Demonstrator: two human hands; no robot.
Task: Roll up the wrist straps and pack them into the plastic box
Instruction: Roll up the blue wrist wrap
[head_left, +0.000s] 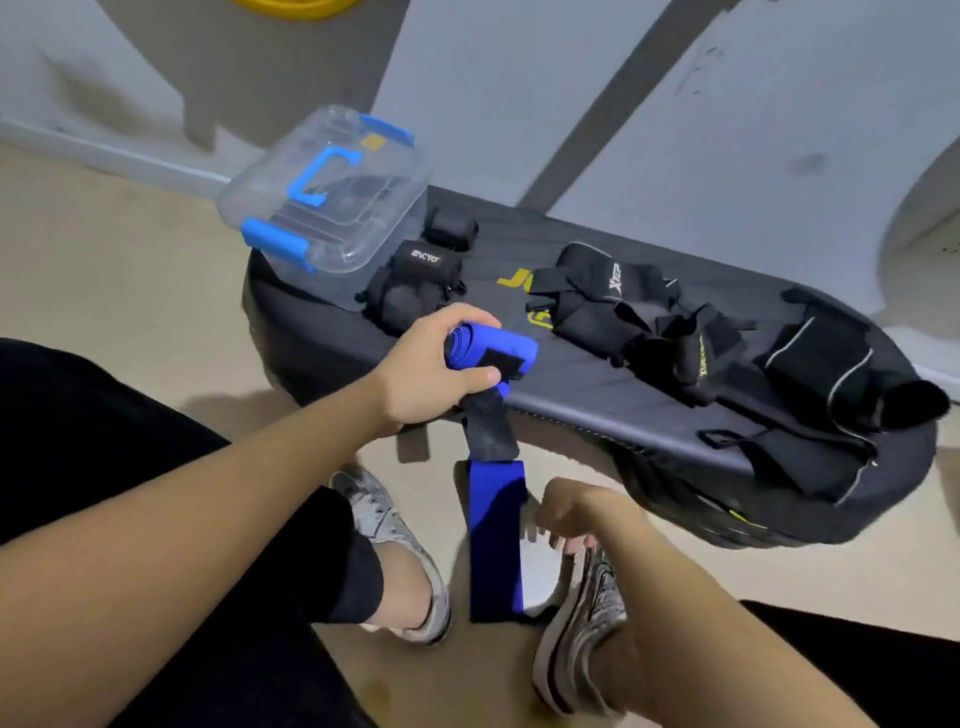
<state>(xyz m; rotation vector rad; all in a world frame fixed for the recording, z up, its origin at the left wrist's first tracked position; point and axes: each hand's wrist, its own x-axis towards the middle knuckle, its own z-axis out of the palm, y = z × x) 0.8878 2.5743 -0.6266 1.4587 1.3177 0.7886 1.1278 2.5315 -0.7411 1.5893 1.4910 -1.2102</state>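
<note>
A blue wrist strap (493, 348), partly rolled, is being held just above the near edge of a black padded bench (545, 387). It is being gripped by the left hand (426, 369), with the fingers curled over the top of the roll and the thumb pressed against its black fastening patch. The unrolled tail (493, 545) is being left to hang straight down towards the floor (104, 260), between two grey shoes (395, 540). The right hand (571, 514) is being held low, just beside the tail, its fingers loosely curled; nothing is seen being held in them.

The clear plastic box (332, 208) is being kept at the left end of the bench with its lid on and its blue latches down. Rolled black straps (426, 260) are lying against the box, between it and the blue roll. Loose black straps (623, 312) are being left spread in a heap over the middle and right of the bench, well apart from the box.
</note>
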